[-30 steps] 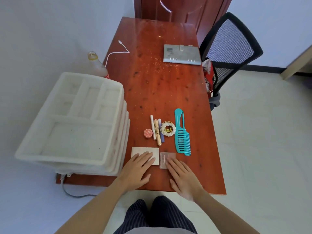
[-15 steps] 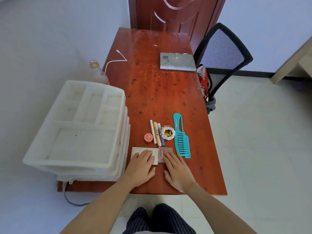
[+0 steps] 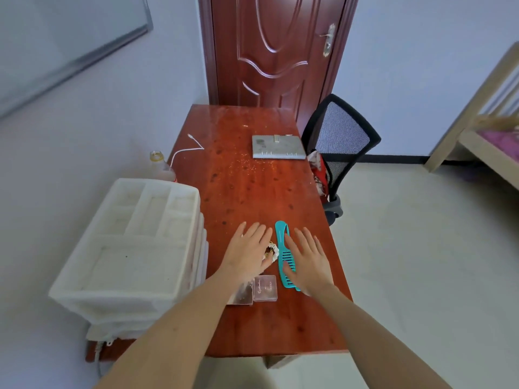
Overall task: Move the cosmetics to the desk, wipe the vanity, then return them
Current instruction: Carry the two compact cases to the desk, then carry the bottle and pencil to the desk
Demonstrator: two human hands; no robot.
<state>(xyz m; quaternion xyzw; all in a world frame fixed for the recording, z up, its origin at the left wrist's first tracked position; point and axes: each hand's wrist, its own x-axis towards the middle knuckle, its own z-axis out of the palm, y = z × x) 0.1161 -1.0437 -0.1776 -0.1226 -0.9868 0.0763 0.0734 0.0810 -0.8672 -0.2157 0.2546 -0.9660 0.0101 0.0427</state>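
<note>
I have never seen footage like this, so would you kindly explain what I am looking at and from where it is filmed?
There is no machine here: a head-worn camera looks down at a person's bare hands. The left hand lies flat, partly covering a white hair tie. The right hand lies spread beside and partly over a teal comb. Neither holds anything. Nearer the person lie two flat compacts on the red wooden table, with stacked white trays at the left and a grey box farther back.

Bedroom: bed frame, door
</note>
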